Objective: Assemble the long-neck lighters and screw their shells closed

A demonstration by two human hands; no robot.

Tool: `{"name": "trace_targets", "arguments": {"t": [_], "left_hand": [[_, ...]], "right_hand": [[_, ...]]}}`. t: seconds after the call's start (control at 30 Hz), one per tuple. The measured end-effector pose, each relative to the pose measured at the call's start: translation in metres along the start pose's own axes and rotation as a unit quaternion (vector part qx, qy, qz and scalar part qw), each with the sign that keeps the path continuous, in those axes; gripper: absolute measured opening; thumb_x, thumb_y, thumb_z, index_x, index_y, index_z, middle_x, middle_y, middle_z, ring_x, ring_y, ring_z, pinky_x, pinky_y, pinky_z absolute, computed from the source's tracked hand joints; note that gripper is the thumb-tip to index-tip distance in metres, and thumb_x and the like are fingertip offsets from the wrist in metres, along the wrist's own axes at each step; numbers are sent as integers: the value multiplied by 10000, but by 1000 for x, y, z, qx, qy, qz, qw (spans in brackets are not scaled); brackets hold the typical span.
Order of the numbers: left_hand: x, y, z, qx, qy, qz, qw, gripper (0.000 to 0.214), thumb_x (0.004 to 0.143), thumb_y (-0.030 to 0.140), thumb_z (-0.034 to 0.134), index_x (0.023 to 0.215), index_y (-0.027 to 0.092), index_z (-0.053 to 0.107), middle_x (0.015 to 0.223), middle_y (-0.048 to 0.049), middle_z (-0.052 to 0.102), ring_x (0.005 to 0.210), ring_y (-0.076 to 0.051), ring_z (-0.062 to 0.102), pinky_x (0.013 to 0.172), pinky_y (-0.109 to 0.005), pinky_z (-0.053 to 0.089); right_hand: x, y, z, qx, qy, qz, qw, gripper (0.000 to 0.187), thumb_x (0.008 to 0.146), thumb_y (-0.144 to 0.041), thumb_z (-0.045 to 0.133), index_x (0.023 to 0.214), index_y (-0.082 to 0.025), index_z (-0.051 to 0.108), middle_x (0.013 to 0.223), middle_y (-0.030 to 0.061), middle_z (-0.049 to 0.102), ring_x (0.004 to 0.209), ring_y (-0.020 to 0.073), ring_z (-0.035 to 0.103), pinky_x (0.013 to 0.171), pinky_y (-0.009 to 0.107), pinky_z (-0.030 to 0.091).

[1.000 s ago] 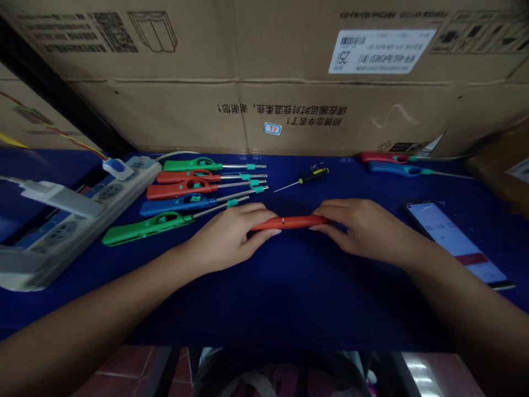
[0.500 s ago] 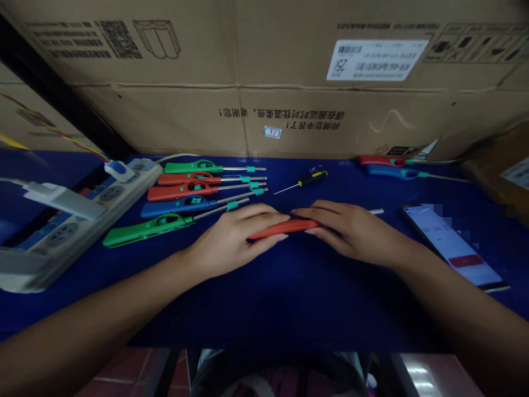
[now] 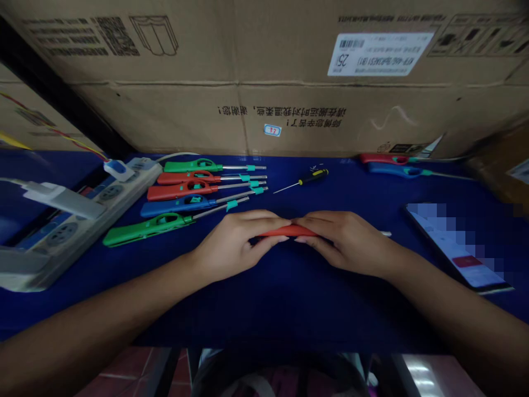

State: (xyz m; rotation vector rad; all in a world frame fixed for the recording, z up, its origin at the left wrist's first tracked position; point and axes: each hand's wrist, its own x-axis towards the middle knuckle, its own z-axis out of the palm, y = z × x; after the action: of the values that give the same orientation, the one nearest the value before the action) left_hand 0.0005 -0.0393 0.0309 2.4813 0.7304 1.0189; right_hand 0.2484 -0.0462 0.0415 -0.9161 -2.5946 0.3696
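A red long-necked lighter [image 3: 289, 231] lies level between my two hands, low over the blue table. My left hand [image 3: 237, 242] pinches its left part, with thumb below and fingers above. Around its right part my right hand [image 3: 345, 240] is closed, the fingertips of both hands almost meeting. Its metal tip [image 3: 386, 234] pokes out beyond my right hand; its middle stretch is hidden. Left of my hands several lighters rest in a row, among them a green lighter [image 3: 144, 230] and a blue lighter [image 3: 177, 205].
Beyond my hands lies a black-and-yellow screwdriver [image 3: 313, 177]. At the back right are a red lighter [image 3: 384, 159] and a blue lighter [image 3: 394, 170]. A phone [image 3: 454, 242] lies right, a power strip [image 3: 86, 220] left. A large cardboard box [image 3: 185, 121] walls off the back.
Both hands have come slightly lower and nearer each other on the red lighter. My right hand has slid left along it, covering more of the body.
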Motion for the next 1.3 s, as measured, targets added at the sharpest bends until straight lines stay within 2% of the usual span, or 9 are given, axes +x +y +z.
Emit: {"name": "trace_targets", "arguments": {"t": [0.13,0.27,0.47,0.6,0.8,0.87,1.03,1.2,1.3], "left_hand": [[4,-12,-1,-13,35,-1,999,219,891,193,736,1105,157,760,1071,-68,779,979,-163,747,917,-233,593],[6,-21,-8,-29,74,-24,997,266,839,239,796,1095,169,765,1044,-66,788,952,-177,755,899,-256,604],[6,-18,-16,-28,57,20,998,263,869,214,764,1123,148,757,1061,-88,789,963,-192,760,900,-270,606],[5,-15,-17,-39,61,5,997,254,864,211,764,1114,162,765,1050,-77,794,940,-195,767,868,-267,613],[6,-7,-10,-88,73,-104,988,157,898,268,730,988,146,773,870,-43,791,755,-151,741,722,-231,588],[6,-2,-6,-105,60,-130,984,165,920,278,705,976,135,765,808,-30,778,705,-134,726,678,-212,576],[3,5,4,-92,54,-61,992,223,871,217,761,1077,131,759,1011,-64,797,899,-156,763,857,-208,596],[1,6,6,-31,77,-26,996,229,876,227,760,1087,138,751,1012,-62,798,887,-157,769,832,-201,608],[2,3,4,19,74,6,997,229,873,232,765,1073,121,747,981,-68,792,862,-151,763,836,-203,605]], "right_hand": [[-3,12,-9,-59,-16,35,998,346,1017,-328,537,1286,-149,661,1156,108,743,992,241,725,874,367,571],[-7,25,-20,-94,-17,45,994,238,1007,-266,530,1112,-162,716,997,87,757,849,218,720,771,332,553],[-8,28,-23,-74,14,12,997,228,1013,-249,512,1068,-148,708,935,91,742,807,198,700,745,303,520],[-8,25,-24,-60,13,23,998,223,1013,-268,513,1039,-162,707,910,74,740,774,191,692,718,302,520],[-4,15,-15,-61,25,51,997,378,1060,-296,391,1368,-149,554,1205,134,733,1010,250,726,853,375,562],[-2,9,-9,-43,29,55,997,372,1066,-295,370,1366,-148,535,1194,136,730,990,240,728,823,362,569],[1,1,1,-29,25,-2,999,253,1040,-305,480,1202,-172,621,1035,82,731,885,211,702,761,331,547],[-1,2,2,-54,78,-43,995,230,1031,-264,492,1160,-148,644,1006,82,749,887,218,713,779,338,543],[0,3,1,-57,72,-36,995,244,1027,-254,490,1184,-143,640,1025,88,743,894,214,711,778,336,545]]}}
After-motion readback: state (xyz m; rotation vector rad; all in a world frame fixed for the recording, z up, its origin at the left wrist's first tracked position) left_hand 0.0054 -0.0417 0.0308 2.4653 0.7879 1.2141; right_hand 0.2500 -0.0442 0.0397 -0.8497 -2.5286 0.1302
